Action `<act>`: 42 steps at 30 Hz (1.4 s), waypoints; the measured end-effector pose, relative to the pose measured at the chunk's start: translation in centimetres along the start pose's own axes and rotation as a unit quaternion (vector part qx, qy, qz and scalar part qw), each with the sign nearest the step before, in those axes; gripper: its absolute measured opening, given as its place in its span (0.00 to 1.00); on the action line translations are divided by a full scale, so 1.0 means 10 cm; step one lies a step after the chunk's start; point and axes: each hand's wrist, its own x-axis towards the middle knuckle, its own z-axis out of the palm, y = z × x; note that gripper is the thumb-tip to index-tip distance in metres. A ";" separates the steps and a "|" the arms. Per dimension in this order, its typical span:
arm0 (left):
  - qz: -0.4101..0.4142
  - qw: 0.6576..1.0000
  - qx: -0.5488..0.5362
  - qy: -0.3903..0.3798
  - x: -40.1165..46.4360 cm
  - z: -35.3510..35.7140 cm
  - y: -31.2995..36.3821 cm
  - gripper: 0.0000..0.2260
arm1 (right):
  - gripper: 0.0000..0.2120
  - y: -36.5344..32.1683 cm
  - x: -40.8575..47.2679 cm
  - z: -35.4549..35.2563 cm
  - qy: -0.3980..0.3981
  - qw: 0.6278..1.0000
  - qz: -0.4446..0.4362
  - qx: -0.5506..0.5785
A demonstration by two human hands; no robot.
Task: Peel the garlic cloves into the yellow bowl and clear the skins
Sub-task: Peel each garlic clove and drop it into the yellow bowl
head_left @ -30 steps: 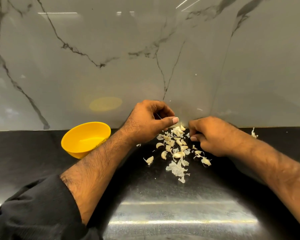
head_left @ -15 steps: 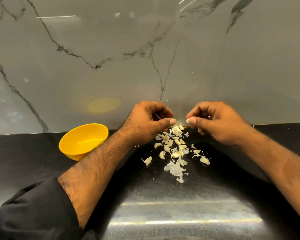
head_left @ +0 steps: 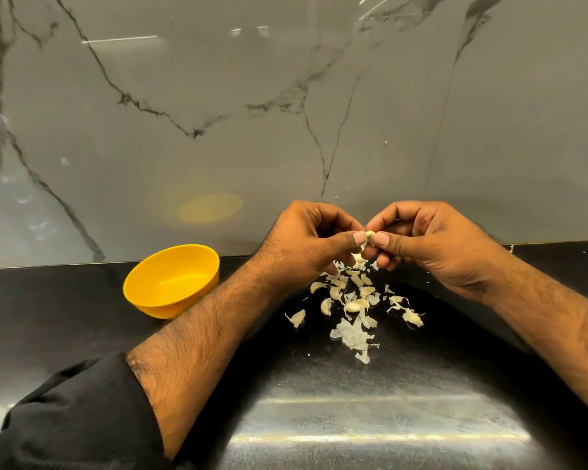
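Note:
A small garlic clove (head_left: 370,234) sits between the thumbs and fingertips of both my hands, held above the counter. My left hand (head_left: 306,242) pinches it from the left and my right hand (head_left: 431,245) pinches it from the right; a strip of skin hangs below it. Under the hands a pile of garlic cloves and papery skins (head_left: 352,300) lies scattered on the black counter (head_left: 65,317). The yellow bowl (head_left: 170,283) stands to the left of the pile, and its inside looks empty.
A grey marble wall (head_left: 286,113) rises right behind the counter's back edge. A few stray skin bits lie at the far right by the wall (head_left: 510,248). A black sleeve (head_left: 72,412) covers my left upper forearm.
My right hand lifted off the pile with a clove and came up to meet my left hand. Both hands now pinch the clove together above the pile.

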 end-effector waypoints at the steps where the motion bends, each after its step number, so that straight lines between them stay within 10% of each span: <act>1: -0.001 1.000 0.000 0.000 0.00 0.00 -0.01 0.06 | 0.10 0.01 0.00 0.00 0.001 1.000 0.001 -0.005; 42: 0.085 0.986 0.121 0.073 0.01 0.12 -0.09 0.08 | 0.05 0.01 0.01 0.01 0.041 0.981 -0.051 -0.183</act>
